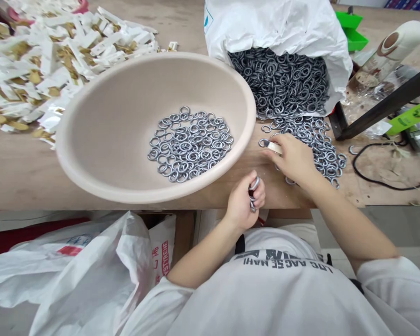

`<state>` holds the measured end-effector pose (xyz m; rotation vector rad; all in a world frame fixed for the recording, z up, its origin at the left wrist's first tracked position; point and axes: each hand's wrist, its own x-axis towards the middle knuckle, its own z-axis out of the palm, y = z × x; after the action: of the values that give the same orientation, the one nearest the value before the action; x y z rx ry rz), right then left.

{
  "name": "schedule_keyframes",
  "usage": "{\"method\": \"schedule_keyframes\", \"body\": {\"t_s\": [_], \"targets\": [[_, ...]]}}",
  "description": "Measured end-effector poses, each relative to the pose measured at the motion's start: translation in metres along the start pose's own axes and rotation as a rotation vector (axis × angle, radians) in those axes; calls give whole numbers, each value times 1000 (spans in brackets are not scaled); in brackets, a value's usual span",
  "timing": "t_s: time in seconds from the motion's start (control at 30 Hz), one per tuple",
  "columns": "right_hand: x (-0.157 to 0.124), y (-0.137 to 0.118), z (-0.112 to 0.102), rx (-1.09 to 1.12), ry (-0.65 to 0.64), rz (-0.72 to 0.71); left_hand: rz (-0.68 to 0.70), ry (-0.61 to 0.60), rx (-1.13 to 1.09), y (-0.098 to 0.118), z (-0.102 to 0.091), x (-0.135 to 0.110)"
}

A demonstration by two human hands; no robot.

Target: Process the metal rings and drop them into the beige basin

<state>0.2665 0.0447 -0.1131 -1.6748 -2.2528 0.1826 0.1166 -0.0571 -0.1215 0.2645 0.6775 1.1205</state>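
My left hand (245,200) is closed around a few grey metal rings (254,183), just in front of the basin's near rim. Between the fingers of my right hand (296,156) is a small pale stick with a dark tip (273,147). Its tip lies close to or against a single ring (262,143) on the table; I cannot tell whether they touch. More loose rings (322,154) are spread under and beyond that hand. In the large beige basin (101,116), many similar rings (192,144) form a heap toward the right side.
A white sack (276,23) lies open behind, spilling dark rings (283,84) onto the table (210,196). White and brass-coloured parts (63,56) are piled at left. On the right are a black metal bar (388,102), a black cable (374,185) and a green tray (352,30). Plastic bags (101,275) hang below.
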Motion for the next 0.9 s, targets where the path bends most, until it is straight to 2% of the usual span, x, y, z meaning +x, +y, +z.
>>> {"method": "schedule_keyframes", "body": {"t_s": [0.1,0.2,0.27,0.4,0.47,0.57,0.63,0.73,0.83,0.9], "targets": [[26,-12,11,-196,-108,-44,-82,-5,-154,16,-5,2],[30,-14,12,-166,-111,-58,-100,1,-210,25,-9,3],[17,-11,4,69,-98,-77,-92,14,-199,25,-11,5],[-31,-5,-16,811,-164,9,-74,22,-67,12,-5,14],[-51,-4,-20,995,-192,44,-118,-21,38,2,1,19],[-65,-1,-18,1013,-141,59,-224,-103,191,-9,11,21],[-67,3,-16,1001,-113,55,-242,-128,231,-13,17,20],[-69,7,-15,985,-78,5,-139,-87,217,-19,21,19],[-71,6,-14,872,13,-32,-9,-5,256,-25,24,19],[-71,5,-13,836,30,-13,9,17,294,-28,26,19]]}}
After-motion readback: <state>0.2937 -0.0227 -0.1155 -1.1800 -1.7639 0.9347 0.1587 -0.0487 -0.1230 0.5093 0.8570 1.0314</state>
